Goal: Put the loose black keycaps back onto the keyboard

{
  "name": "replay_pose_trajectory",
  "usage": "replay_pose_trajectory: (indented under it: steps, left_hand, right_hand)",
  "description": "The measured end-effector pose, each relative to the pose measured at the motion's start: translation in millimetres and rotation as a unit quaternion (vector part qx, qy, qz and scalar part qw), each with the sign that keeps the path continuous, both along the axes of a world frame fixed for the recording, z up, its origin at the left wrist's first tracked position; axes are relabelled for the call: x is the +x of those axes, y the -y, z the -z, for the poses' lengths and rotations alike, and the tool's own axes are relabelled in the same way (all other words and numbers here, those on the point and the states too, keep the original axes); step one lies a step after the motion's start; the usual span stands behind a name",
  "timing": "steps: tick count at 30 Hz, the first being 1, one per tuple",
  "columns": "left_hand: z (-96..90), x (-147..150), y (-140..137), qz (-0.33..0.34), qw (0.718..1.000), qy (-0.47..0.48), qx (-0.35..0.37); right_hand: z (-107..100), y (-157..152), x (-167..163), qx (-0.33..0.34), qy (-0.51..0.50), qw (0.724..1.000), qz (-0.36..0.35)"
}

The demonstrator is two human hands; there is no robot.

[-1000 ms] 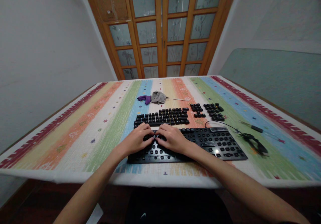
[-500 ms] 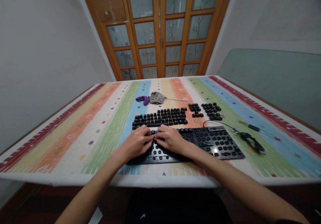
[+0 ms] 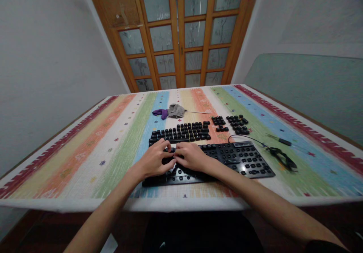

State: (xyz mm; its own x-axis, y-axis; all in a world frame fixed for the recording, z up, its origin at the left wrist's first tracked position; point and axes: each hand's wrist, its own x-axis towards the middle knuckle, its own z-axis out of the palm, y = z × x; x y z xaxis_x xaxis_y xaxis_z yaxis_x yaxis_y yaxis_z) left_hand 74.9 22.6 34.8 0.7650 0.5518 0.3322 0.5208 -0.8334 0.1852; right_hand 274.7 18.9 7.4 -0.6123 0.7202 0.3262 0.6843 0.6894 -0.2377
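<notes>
A black keyboard (image 3: 239, 166) lies near the table's front edge, most of its keycaps off and the bare key posts showing. Over its left half, my left hand (image 3: 155, 159) and my right hand (image 3: 191, 156) meet fingertip to fingertip. Both have curled, closed fingers; whatever is pinched between them is too small and hidden to make out. Just behind the keyboard, loose black keycaps (image 3: 184, 131) lie in rows in a keyboard-like layout. Smaller groups of keycaps (image 3: 236, 122) sit farther right.
A grey cloth (image 3: 176, 111) with a purple part (image 3: 160, 113) lies behind the keycaps, a thin rod (image 3: 200, 112) sticking out beside it. To the right are a bundled black cable (image 3: 283, 159) and a screwdriver with a dark handle (image 3: 284, 142). A striped tablecloth (image 3: 119, 162) covers the table.
My left hand's fingers have shifted slightly, with a wider gap showing between thumb and index finger. My right hand stays nearly in place. The whole view has moved a little.
</notes>
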Motion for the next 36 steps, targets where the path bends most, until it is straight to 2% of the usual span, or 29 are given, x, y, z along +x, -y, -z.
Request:
replay_pose_trajectory:
  steps: [5,8,11,15,18,23,29,32,36]
  left_hand:
    - [-16.6,5,-30,-0.015,0.999,0.042,0.005]
    - [-28.8,14,-65,-0.047,0.997,0.050,0.024]
    - [-35.1,29,-104,-0.090,0.996,-0.009,-0.020]
    - [-28.0,47,-147,-0.079,0.993,-0.058,-0.061]
    - [-16.1,55,-167,-0.076,0.989,-0.085,-0.090]
    - [-0.9,60,-183,-0.084,0.982,-0.107,-0.130]
    - [6.6,65,-188,-0.093,0.977,-0.102,-0.164]
    - [5.0,65,-187,-0.099,0.979,-0.078,-0.163]
    - [-6.5,56,-175,-0.102,0.985,-0.017,-0.141]
  right_hand:
    - [-8,-1,8,-0.011,-0.017,1.000,0.016]
    - [-10,-2,15,-0.002,-0.040,0.999,0.029]
    - [-10,-1,21,0.004,-0.058,0.998,0.035]
    - [-11,2,26,0.018,-0.060,0.997,0.035]
    - [-12,4,28,0.030,-0.058,0.997,0.040]
    - [-13,3,29,0.041,-0.066,0.996,0.042]
    - [-13,3,30,0.042,-0.073,0.996,0.038]
    - [-13,2,31,0.042,-0.078,0.995,0.034]
    - [-11,0,34,0.046,-0.086,0.994,0.040]
